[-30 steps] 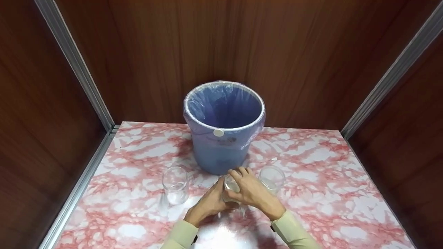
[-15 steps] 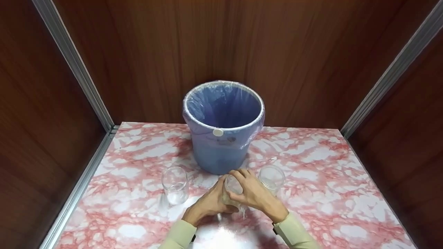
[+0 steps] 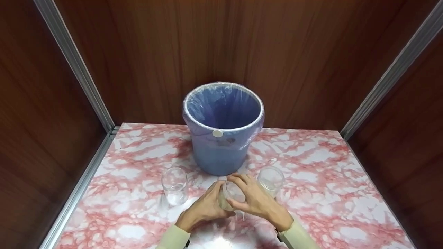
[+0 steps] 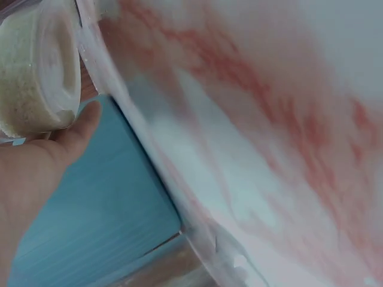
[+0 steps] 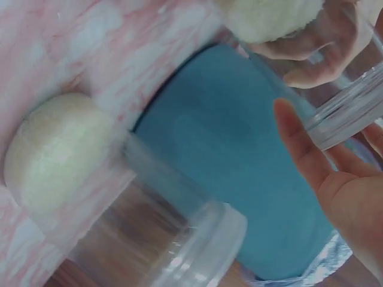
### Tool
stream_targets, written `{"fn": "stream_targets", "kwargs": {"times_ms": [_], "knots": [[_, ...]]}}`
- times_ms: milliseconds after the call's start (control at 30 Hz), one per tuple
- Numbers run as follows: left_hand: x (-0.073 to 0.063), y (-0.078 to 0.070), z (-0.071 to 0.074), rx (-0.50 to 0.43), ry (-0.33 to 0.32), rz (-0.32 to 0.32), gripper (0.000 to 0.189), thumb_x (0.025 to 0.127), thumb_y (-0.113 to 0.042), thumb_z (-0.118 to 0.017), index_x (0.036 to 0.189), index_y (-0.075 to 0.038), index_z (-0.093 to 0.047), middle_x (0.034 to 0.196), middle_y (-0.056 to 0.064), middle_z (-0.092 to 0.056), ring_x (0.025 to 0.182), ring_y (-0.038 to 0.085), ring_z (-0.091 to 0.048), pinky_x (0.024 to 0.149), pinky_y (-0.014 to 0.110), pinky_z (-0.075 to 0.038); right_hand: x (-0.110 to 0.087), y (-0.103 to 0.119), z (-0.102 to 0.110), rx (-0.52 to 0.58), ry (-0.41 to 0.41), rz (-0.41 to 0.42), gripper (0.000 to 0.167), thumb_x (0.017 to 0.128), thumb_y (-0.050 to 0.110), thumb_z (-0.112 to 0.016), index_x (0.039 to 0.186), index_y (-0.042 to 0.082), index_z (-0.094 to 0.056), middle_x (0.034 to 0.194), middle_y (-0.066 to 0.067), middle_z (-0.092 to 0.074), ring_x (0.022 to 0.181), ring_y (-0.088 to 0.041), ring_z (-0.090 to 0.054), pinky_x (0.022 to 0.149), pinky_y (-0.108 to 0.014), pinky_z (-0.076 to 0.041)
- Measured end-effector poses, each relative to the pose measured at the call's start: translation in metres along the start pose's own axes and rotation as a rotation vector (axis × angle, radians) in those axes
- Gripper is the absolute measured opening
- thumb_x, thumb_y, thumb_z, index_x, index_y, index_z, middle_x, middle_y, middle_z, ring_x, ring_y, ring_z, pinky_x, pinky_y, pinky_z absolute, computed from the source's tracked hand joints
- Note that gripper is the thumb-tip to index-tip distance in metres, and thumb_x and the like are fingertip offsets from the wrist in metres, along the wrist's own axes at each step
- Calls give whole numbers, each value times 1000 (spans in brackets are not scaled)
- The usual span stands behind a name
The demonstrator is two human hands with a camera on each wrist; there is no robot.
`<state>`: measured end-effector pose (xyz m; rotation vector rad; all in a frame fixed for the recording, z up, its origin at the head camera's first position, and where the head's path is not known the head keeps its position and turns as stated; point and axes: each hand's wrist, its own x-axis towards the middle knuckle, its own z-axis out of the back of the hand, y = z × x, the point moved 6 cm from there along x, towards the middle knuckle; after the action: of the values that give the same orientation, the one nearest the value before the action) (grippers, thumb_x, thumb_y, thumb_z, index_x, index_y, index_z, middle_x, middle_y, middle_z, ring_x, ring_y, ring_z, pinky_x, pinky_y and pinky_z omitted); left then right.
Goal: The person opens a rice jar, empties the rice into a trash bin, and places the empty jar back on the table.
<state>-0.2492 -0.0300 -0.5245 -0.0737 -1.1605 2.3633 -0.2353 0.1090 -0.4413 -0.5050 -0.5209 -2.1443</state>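
Both hands hold one clear jar (image 3: 236, 191) in front of the bin, in the middle of the head view. My left hand (image 3: 204, 206) is wrapped round the jar's body from the left. From the right, my right hand (image 3: 259, 197) grips its top end, thumb on the near side and fingers over the far side. Pale, grainy contents (image 4: 21, 78) show in the held jar in the left wrist view. In the right wrist view, the right fingers (image 5: 299, 140) lie at the jar's ridged top, with left-hand fingers (image 5: 317, 66) curled round the body.
A blue bin (image 3: 221, 155) with a clear liner stands behind the hands. One clear jar (image 3: 175, 186) stands to the left; another jar (image 3: 271, 180) with pale contents stands close beside the right hand. Brown panels (image 3: 221, 41) enclose the red-and-white marbled table (image 3: 138, 214).
Both hands and the jar between them have shifted slightly toward the person. The grip on the jar stays much the same; the bin and the other jars stay put.
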Motion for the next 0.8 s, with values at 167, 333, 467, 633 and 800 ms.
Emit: {"fn": "stream_targets", "kwargs": {"times_ms": [167, 333, 467, 633, 800], "knots": [[-8, -11, 6, 50, -16, -67, 90, 68, -45, -84, 141, -26, -34, 132, -1, -54, 118, 14, -55, 99, 36, -49, -3, 16, 8, 40, 44, 116, 58, 83, 36, -72, 134, 14, -55, 140, -8, -52, 123, -26, -54, 99, -43, -50], [-16, -20, 13, 94, -44, -125, 92, 69, -43, -83, 142, -14, -36, 136, 5, -52, 120, 19, -54, 101, 38, -48, -4, 29, 19, 76, 98, 150, 71, 81, 36, -72, 144, 14, -47, 153, -10, -40, 140, -35, -40, 106, -52, -43], [-21, -24, 16, 154, -87, -113, 93, 69, -42, -84, 141, -10, -36, 130, 5, -53, 113, 18, -54, 96, 38, -50, -4, 31, 30, 36, 92, 11, 66, 90, 44, -65, 147, 18, -42, 151, -11, -41, 136, -30, -44, 102, -48, -48], [-23, -32, 19, 343, -246, -137, 93, 62, -42, -89, 134, -7, -42, 113, 5, -57, 98, 18, -56, 87, 37, -51, -2, 26, 34, -83, 103, -167, 61, 95, 54, -54, 146, 22, -42, 134, -6, -54, 119, -23, -55, 88, -42, -54], [-26, -45, 14, 518, -386, -173, 96, 58, -48, -90, 132, -5, -45, 112, 8, -58, 99, 23, -59, 80, 39, -53, -5, 24, 24, -211, 150, -250, 68, 94, 63, -46, 148, 22, -41, 119, -11, -60, 95, -24, -63, 67, -41, -54]]}}
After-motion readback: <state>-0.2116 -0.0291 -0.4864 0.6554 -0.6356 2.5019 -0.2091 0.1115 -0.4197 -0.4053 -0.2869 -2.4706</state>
